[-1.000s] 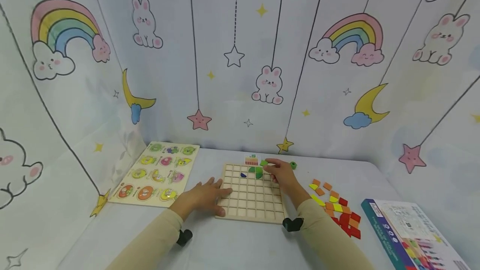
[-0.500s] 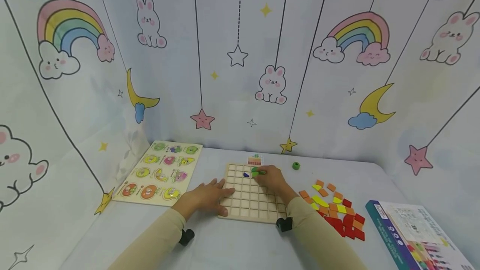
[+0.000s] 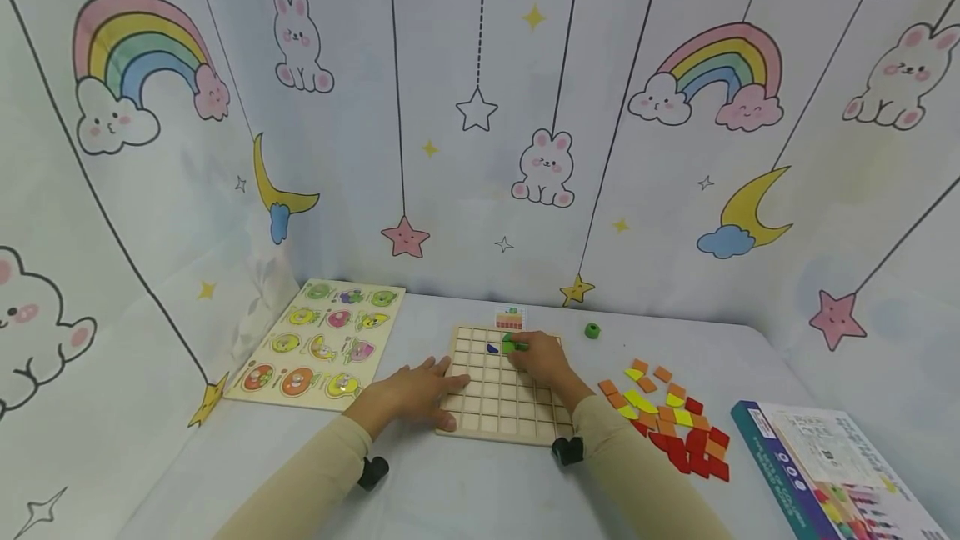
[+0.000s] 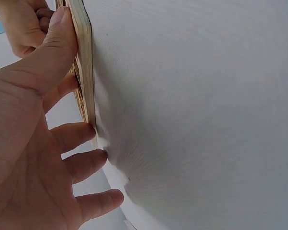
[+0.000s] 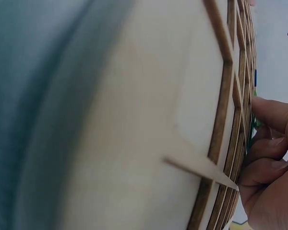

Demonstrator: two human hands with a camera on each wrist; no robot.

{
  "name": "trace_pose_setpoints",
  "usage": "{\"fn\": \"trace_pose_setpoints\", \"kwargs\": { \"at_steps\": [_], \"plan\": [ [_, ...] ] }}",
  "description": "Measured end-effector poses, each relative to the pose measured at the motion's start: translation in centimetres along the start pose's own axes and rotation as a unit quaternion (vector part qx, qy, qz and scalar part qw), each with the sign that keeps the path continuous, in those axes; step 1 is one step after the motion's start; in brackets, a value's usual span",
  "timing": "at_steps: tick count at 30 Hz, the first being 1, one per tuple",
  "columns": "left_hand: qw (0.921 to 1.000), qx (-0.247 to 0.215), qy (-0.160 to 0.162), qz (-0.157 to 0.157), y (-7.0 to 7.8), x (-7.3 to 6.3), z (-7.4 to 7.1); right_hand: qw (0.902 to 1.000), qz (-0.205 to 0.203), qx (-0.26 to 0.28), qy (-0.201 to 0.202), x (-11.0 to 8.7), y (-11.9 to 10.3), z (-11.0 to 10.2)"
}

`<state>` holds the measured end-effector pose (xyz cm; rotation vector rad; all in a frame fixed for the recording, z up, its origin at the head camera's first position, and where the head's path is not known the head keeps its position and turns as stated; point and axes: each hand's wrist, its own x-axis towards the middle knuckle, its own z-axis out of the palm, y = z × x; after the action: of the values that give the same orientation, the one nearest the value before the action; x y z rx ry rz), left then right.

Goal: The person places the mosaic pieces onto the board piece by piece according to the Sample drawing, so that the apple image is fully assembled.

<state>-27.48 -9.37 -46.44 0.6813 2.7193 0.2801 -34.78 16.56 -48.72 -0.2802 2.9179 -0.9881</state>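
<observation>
A wooden grid board [image 3: 487, 408] lies on the white table before me. My left hand [image 3: 416, 394] rests at its left edge, fingers spread; in the left wrist view the thumb [image 4: 60, 43] lies against the board's rim. Over the board's upper part, my right hand [image 3: 546, 361] pinches a small green tile [image 3: 521, 347] down at the grid. Green pieces [image 3: 507, 342] sit beside the fingertips, partly covered by them. One small dark blue piece [image 3: 492, 348] lies in a cell to their left. In the right wrist view the fingers [image 5: 266, 151] are curled at the grid, mostly hiding the green.
Behind the board lies a small picture card [image 3: 510, 319]. A fruit puzzle board [image 3: 315, 344] is at left. Orange, yellow and red tiles [image 3: 675, 432] are scattered at right, near a box [image 3: 832, 465]. A green round object [image 3: 592, 330] stands at back right.
My right hand has moved left and slightly down from the board's top edge to the green pieces, bringing the green tile. The left hand stays at the board's edge. The view shifted slightly.
</observation>
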Motion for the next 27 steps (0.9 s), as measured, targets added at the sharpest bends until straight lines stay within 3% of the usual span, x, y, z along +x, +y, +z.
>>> {"fn": "trace_pose_setpoints", "kwargs": {
  "at_steps": [10,16,21,27],
  "plan": [
    [1.0000,0.003,-0.002,0.000,0.0,0.0,-0.1,0.9994,0.010,0.032,0.007,-0.3,0.3,-0.4],
    [1.0000,0.001,0.000,-0.003,-0.1,0.0,0.1,0.9899,0.040,0.135,0.016,-1.2,1.3,-2.4],
    [1.0000,-0.003,-0.001,0.005,-0.1,0.1,0.3,0.9706,0.071,0.225,0.046,-2.5,4.1,-6.5],
    [0.9999,-0.009,-0.002,0.005,0.0,0.1,0.0,0.9274,0.123,0.330,0.125,-5.9,8.3,-12.6]
  ]
}}
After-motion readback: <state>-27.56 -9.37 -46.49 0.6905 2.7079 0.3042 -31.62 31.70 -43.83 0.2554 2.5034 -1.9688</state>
